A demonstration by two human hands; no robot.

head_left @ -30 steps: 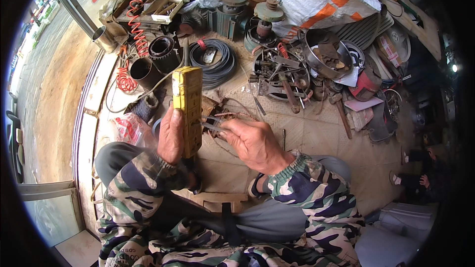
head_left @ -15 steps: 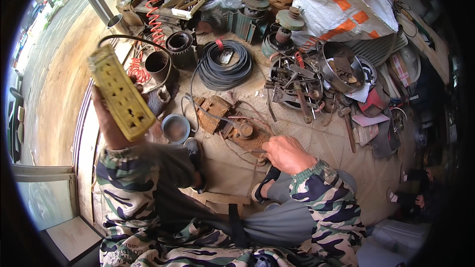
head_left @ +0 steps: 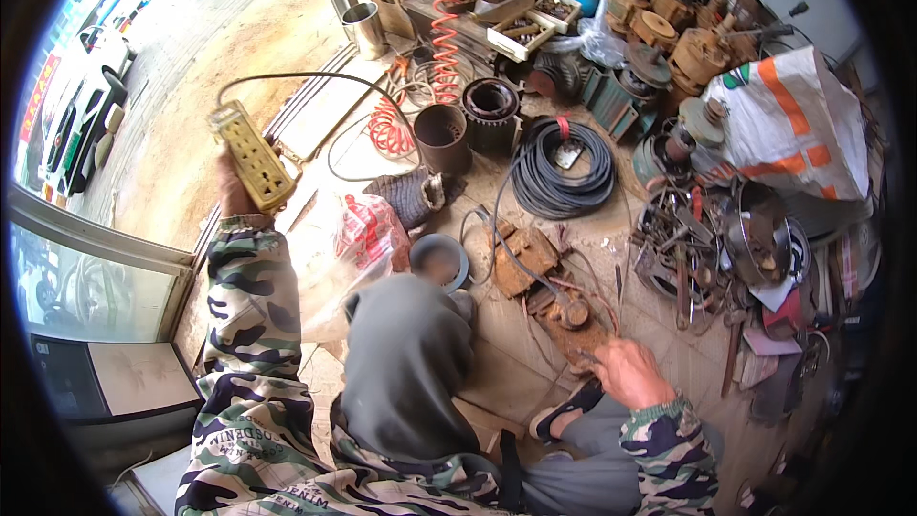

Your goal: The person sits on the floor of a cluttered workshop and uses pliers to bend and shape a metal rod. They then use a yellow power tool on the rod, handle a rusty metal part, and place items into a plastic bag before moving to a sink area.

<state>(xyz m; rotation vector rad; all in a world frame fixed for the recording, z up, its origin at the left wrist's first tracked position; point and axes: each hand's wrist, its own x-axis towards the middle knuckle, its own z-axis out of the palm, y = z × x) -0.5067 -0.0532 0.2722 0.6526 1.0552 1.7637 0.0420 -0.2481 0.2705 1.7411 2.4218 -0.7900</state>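
Note:
My left hand (head_left: pixel 231 191) is raised at the far left, closed round a dirty yellow power strip (head_left: pixel 254 161) with its sockets facing me. A black cable (head_left: pixel 315 77) arches from the strip's top end toward the floor things. My right hand (head_left: pixel 632 375) is closed at the near end of a rusty machine part (head_left: pixel 565 321). Something thin and dark shows at its fingertips, too small to name. A round knob-like piece (head_left: pixel 573 311) with a grey cable sits on the rusty part. Beside it lies a rusty block (head_left: pixel 523 260).
A grey bowl (head_left: pixel 462 272) stands near my bent left knee (head_left: pixel 406 363). Beyond are a coil of black cable (head_left: pixel 564 170), metal cylinders (head_left: pixel 443 139) and a red coiled hose (head_left: pixel 445 48). Tools fill a pan (head_left: pixel 673 253) at right, before a white-orange sack (head_left: pixel 793 124).
My view has swung left, so the floor things appear further right. My left arm has stretched outward with the power strip, and my left knee has risen into view. My right hand stays at the rusty part.

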